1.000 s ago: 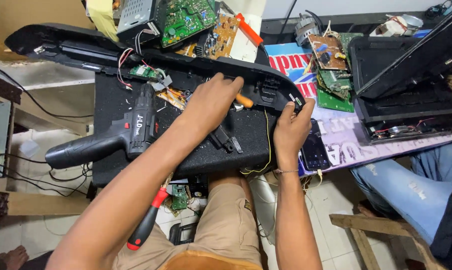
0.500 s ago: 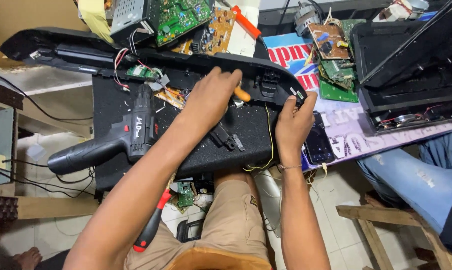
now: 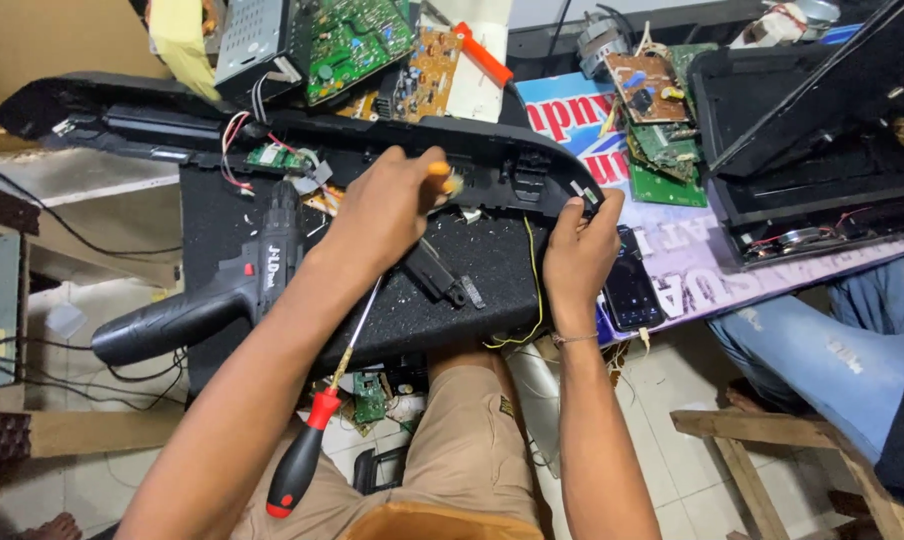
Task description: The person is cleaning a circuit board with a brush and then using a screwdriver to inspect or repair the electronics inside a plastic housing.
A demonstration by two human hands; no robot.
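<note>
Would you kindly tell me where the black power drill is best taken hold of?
Grip the drill by its long black handle, coming from the lower left. The handle juts out past the edge of the black mat with open space around it, while the drill's body lies close against the left hand's forearm.

Left hand [image 3: 387, 210] grips an orange-handled tool [image 3: 438, 172]; right hand [image 3: 579, 250] steadies the black casing [image 3: 512, 165]

I see a black mat [image 3: 472, 270] on the bench, carrying a drill [image 3: 212, 290], a long black casing [image 3: 372, 140] and circuit boards [image 3: 357, 40].
</note>
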